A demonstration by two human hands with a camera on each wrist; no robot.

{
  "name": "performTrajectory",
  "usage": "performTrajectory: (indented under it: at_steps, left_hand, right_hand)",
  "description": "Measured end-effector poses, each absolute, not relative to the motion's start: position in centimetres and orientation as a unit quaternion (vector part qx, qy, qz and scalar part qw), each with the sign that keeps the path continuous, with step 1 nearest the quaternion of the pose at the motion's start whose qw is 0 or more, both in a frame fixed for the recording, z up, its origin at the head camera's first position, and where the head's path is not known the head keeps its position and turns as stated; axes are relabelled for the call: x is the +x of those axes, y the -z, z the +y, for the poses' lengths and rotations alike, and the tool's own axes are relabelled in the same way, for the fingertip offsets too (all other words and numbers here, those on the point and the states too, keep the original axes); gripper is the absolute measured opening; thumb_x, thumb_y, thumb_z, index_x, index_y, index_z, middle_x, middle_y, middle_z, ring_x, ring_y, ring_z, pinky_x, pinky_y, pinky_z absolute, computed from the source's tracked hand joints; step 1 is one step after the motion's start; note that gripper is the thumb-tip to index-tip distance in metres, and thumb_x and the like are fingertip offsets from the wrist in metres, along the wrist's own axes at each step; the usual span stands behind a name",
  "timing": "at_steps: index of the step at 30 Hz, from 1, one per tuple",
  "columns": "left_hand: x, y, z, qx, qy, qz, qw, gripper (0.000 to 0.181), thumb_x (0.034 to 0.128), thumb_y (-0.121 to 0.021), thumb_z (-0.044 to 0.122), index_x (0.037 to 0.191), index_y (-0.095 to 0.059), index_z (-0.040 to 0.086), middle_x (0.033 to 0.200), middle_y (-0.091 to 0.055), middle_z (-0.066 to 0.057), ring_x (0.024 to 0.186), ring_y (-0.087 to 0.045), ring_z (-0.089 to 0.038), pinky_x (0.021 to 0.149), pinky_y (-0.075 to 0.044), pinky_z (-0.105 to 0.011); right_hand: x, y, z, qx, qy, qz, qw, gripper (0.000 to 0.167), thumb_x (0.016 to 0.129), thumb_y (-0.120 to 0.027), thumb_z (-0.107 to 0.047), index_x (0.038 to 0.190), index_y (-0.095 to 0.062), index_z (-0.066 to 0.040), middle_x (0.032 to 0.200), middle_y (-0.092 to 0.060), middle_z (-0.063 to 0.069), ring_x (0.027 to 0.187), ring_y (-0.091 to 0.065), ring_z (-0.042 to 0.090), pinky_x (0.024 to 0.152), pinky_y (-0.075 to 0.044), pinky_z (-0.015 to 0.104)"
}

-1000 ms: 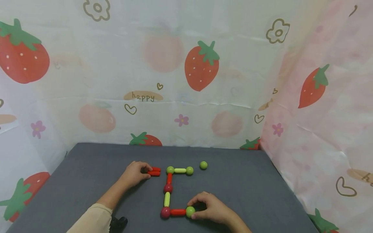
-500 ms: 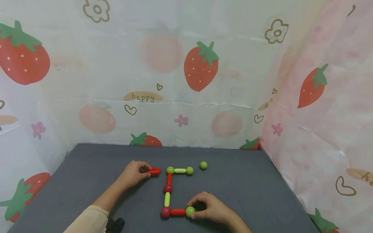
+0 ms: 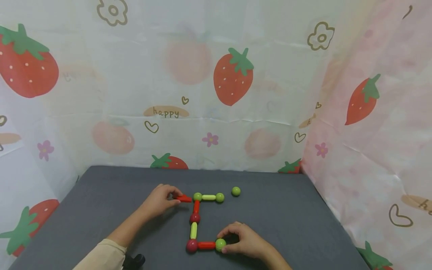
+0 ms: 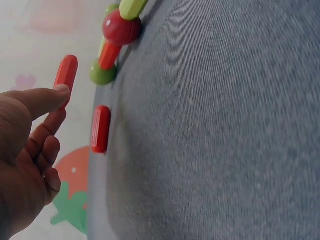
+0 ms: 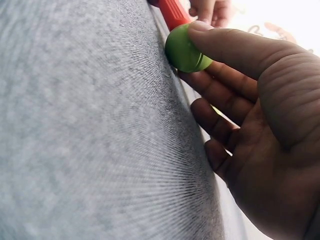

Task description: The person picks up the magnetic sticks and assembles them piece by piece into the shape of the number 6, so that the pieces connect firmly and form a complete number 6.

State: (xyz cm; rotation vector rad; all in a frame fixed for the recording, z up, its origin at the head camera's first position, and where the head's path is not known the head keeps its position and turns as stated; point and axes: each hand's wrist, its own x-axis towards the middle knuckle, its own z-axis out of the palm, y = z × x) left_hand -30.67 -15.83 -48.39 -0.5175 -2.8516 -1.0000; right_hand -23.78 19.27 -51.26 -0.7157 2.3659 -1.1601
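My left hand [image 3: 161, 200] pinches a red rod [image 4: 67, 75] between thumb and fingers, lifted off the cloth in the left wrist view. A second red rod [image 4: 100, 129] lies on the table close beside it; in the head view the two overlap. My right hand [image 3: 245, 240] holds a green ball [image 5: 184, 49] by thumb and fingers. That ball joins a red rod [image 3: 206, 245], which runs to a dark red ball [image 3: 192, 246]. Onward stand a yellow-green rod [image 3: 193, 230], another dark red ball [image 3: 194, 218], a red rod [image 3: 196, 206] and a green ball [image 3: 197, 197].
From the far green ball a yellow-green rod [image 3: 209, 197] leads to another green ball [image 3: 220, 197]. One loose green ball [image 3: 236, 191] sits to its right. A grey cloth [image 3: 287, 217] covers the table, with a strawberry-print curtain [image 3: 209, 123] behind. Something black [image 3: 135, 261] shows at the left wrist.
My left hand has taken up one of the two red rods and moved slightly right, toward the joined pieces. The right hand has stayed on its green ball.
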Motion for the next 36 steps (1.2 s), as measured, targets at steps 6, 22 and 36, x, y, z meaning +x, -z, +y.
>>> performTrajectory:
  at_steps: [6,22,36]
  left_hand:
    - [-30.2,48.1,-14.5,-0.181,0.348,-0.919,0.028,0.014,0.0883,-0.082,0.018,0.101,-0.078,0.023,0.095,-0.070,0.009,0.092,-0.052,-0.017,0.078,-0.046,-0.036]
    - [-28.8,48.6,-11.0,-0.225,0.375,-0.899,-0.005,0.013,0.0890,-0.081,0.024,0.102,-0.078,0.026,0.091,-0.066,0.013,0.093,-0.054,-0.022,0.077,-0.045,-0.035]
    - [-28.3,50.3,-8.7,-0.250,0.332,-0.910,0.006,0.013,0.0860,-0.084,0.024,0.095,-0.077,0.030,0.077,-0.062,0.021,0.079,-0.045,-0.010,0.078,-0.035,-0.035]
  right_hand:
    - [-23.8,51.2,19.2,-0.255,0.416,0.849,0.203,0.027,0.087,-0.083,-0.032,0.113,-0.075,-0.034,0.109,-0.068,-0.013,0.103,-0.054,0.009,0.091,-0.044,0.030]
    - [-23.8,51.4,19.3,-0.263,0.421,0.844,0.203,0.028,0.088,-0.082,-0.032,0.114,-0.074,-0.033,0.110,-0.068,-0.013,0.103,-0.054,0.009,0.091,-0.043,0.031]
    - [-23.6,51.3,19.4,-0.264,0.423,0.844,0.199,0.030,0.087,-0.083,-0.032,0.116,-0.075,-0.029,0.110,-0.069,-0.013,0.103,-0.055,0.009,0.091,-0.043,0.030]
